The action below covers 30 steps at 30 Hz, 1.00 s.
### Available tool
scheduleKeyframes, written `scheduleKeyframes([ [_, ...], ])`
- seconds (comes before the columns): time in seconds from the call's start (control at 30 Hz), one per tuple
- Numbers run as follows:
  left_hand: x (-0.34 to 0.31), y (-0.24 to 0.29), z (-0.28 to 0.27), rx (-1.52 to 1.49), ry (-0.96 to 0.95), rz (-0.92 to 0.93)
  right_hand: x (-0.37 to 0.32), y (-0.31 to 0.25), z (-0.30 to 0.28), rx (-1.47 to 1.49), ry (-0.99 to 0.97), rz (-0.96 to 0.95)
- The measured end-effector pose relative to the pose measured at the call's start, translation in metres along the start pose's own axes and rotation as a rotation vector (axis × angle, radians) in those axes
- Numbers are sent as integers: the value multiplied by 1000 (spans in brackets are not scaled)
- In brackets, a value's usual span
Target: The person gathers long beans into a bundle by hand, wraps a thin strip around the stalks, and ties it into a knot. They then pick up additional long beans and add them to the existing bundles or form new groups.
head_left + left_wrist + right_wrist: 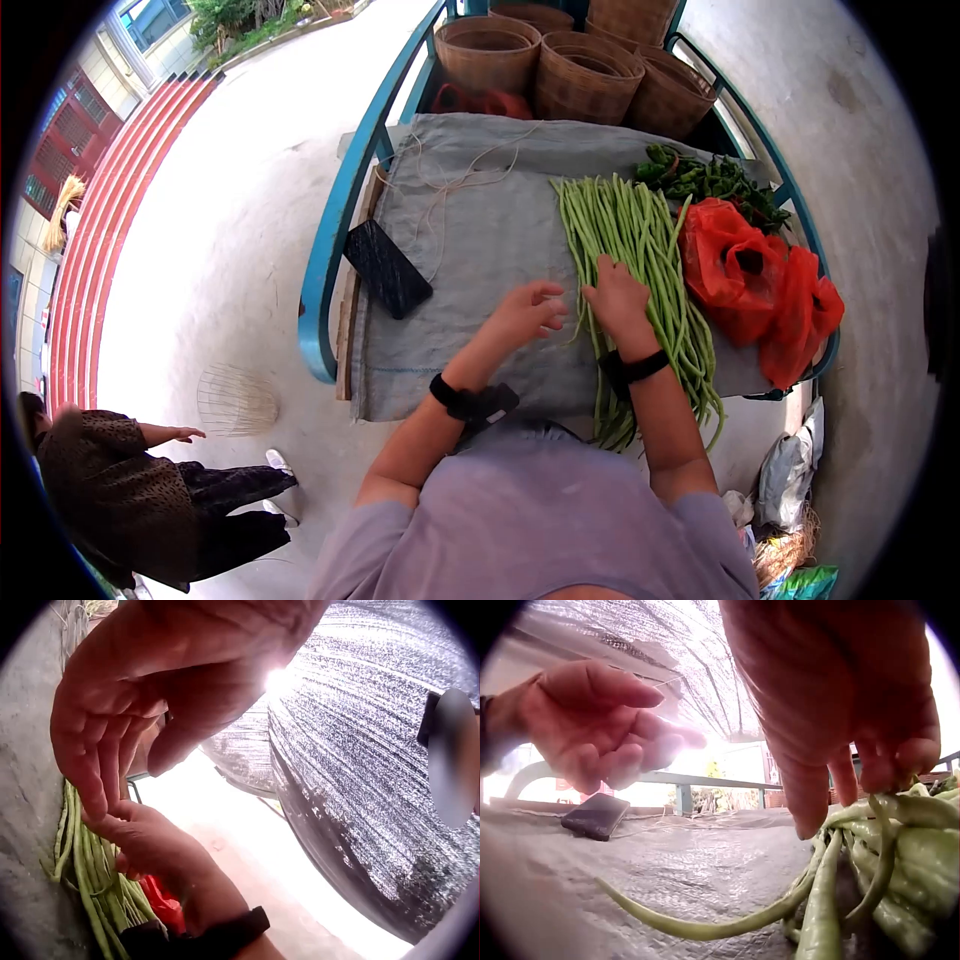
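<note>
A long bundle of green yardlong beans (625,225) lies lengthwise on a grey cloth (500,240) spread over a cart. My right hand (620,298) is over the left side of the bundle. Its fingertips (877,776) reach down at the beans, with the thumb apart from them; no bean is pinched between them. To its left, my left hand (527,312) hangs above the cloth, palm turned inward, fingers loosely curled and holding nothing. In the right wrist view one stray bean (697,927) curves out from the bundle onto the cloth.
Red plastic bags (730,270) and green peppers (715,180) lie right of the beans. A black rectangular object (388,268) and loose string (450,185) are at left. Brown baskets (585,75) stand behind. Blue rails (350,220) edge the cart. Another person (150,490) stands at lower left.
</note>
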State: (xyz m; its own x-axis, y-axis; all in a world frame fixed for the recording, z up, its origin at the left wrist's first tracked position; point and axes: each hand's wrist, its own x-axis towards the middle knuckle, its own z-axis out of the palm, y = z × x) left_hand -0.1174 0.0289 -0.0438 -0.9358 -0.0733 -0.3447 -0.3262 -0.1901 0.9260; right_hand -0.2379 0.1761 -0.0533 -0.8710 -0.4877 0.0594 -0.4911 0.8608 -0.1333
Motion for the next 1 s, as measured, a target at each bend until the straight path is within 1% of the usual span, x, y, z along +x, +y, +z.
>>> scheduleKeyframes([
  [0.07, -7, -8, -4, -174, 18, -26, 10, 18, 23, 17, 53, -20],
  [0.13, -15, -11, -12, -295, 43, -37, 13, 18, 15, 63, 111, -21],
  [0.2, -20, -14, -19, -397, 62, -33, 6, 19, -8, 141, 171, 2],
  [0.3, -21, -14, -22, -594, 80, -22, -22, -2, -57, 420, 85, 63],
  [0.4, -27, 1, -19, -787, 63, -17, -68, -38, -65, 531, 80, -18],
  [0.5, -21, 1, -34, -928, 72, -56, -109, -63, -48, 707, -46, -251],
  [0.53, -16, -3, -41, -967, 79, -75, -119, -68, -42, 687, -35, -238],
  [0.6, -3, -36, -69, -1116, -190, 102, -135, -74, -32, 638, -17, -216],
  [0.63, -5, -39, -78, -1190, -326, 190, -140, -71, -31, 522, -34, -180],
  [0.67, -5, -42, -82, -1165, -185, 206, -146, -61, -33, 405, -51, -142],
  [0.7, -16, -27, -81, -1135, -47, 218, -153, -49, -35, 287, -71, -102],
  [0.73, -23, -18, -83, -1098, 90, 229, -158, -37, -40, 232, -7, -43],
  [0.83, -25, -12, -99, -1152, 95, 315, -171, -2, -67, 141, 147, 97],
  [0.93, -23, -8, -98, -1365, 19, 159, -181, 7, -102, 231, -157, 256],
  [0.97, -10, -25, -99, -1425, -124, 100, -183, 20, -91, 343, -131, 103],
  [1.0, -7, -27, -92, -1422, -144, 51, -176, 16, -87, 321, -52, 100],
])
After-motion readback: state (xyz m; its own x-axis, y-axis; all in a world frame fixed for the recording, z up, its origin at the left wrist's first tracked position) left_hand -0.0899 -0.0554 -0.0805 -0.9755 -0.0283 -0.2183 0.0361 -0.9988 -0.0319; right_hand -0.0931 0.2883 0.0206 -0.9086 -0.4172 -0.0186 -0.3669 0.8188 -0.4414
